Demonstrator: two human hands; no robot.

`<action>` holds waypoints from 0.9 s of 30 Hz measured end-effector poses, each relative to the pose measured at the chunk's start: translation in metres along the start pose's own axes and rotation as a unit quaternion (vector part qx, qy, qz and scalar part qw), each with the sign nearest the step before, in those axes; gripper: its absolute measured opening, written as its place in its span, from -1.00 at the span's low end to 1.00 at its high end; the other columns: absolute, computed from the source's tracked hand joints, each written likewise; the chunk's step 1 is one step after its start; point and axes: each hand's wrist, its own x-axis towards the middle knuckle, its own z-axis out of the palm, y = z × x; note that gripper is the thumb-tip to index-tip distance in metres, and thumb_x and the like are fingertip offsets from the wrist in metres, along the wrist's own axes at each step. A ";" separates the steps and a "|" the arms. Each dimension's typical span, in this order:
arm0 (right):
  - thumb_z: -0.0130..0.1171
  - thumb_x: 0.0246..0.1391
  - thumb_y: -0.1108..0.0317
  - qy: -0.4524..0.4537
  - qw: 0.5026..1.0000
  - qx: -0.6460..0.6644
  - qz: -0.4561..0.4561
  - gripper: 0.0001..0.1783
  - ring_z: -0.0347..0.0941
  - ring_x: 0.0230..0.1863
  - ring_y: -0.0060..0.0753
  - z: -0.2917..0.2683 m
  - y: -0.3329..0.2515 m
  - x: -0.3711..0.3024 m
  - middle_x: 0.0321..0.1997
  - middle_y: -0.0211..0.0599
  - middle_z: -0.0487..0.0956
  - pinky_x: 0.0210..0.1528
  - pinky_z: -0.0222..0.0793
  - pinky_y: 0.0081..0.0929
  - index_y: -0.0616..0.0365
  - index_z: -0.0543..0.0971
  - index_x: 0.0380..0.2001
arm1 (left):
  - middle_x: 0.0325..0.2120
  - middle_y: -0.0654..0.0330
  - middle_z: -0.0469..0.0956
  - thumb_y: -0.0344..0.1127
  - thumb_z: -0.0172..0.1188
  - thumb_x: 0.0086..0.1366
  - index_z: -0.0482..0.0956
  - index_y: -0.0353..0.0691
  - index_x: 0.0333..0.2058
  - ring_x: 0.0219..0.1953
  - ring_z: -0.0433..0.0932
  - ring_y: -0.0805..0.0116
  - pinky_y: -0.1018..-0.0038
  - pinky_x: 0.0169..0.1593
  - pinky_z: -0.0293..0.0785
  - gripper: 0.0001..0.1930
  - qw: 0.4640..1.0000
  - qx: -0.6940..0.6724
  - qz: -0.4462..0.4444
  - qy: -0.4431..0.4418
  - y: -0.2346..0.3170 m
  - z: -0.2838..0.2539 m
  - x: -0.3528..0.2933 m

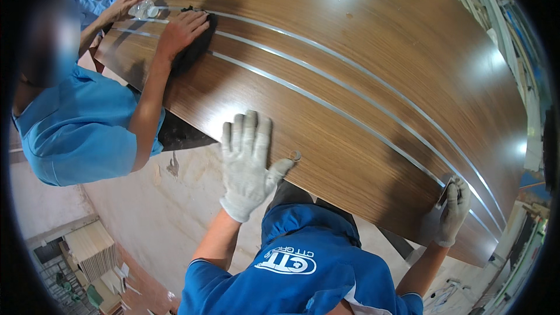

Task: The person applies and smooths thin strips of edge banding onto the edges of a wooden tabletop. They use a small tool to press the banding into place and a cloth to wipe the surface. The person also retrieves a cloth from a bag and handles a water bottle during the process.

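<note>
A large brown wood-grain panel with three silvery inlaid strips lies in front of me. My left hand, in a pale work glove, rests flat at its near edge with the fingers stretched out. Beside that thumb is a small curled ring-like scrap. Over at the right end of the panel, my gloved right hand is closed at the nearest strip. Its fingers pinch something small and thin with a dark and shiny edge, too small to name.
At the left a co-worker in a light blue shirt presses a black cloth on the panel. The co-worker's other hand is by a clear plastic bottle. Stacked boards stand at the lower left; long strips lie beyond the panel's right side.
</note>
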 end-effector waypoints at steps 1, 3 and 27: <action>0.13 0.41 0.33 0.031 0.999 -0.036 -0.006 -0.82 0.27 -0.48 -0.76 -0.002 0.011 -0.008 -0.41 -0.53 0.45 -0.43 0.19 -0.74 0.21 0.56 -0.08 | 0.27 -0.18 0.38 0.38 0.05 0.32 0.42 -0.27 0.27 0.35 0.31 -0.19 -0.09 0.47 0.03 -0.16 0.999 -0.040 0.031 -0.002 0.011 0.008 0.003; 0.11 0.43 0.32 0.043 0.998 -0.038 -0.024 -0.82 0.28 -0.48 -0.77 -0.006 0.025 -0.016 -0.38 -0.53 0.46 -0.47 0.16 -0.75 0.21 0.56 -0.08 | 0.15 -0.16 0.47 0.31 0.11 0.34 0.50 -0.28 0.17 0.25 0.42 -0.16 -0.06 0.38 0.21 -0.25 0.973 -0.175 0.152 -0.017 0.035 0.019 0.009; 0.17 0.19 0.51 -0.243 0.892 -0.201 -0.325 -0.93 0.56 -0.15 -0.17 0.137 -0.053 0.134 -0.27 -0.19 0.64 0.01 0.46 -0.24 0.21 0.63 -0.30 | -0.03 -0.05 0.62 0.06 0.41 0.16 0.63 -0.31 -0.05 0.09 0.55 -0.11 -0.01 0.24 0.42 -0.43 0.982 -0.121 0.126 0.070 0.049 0.050 0.024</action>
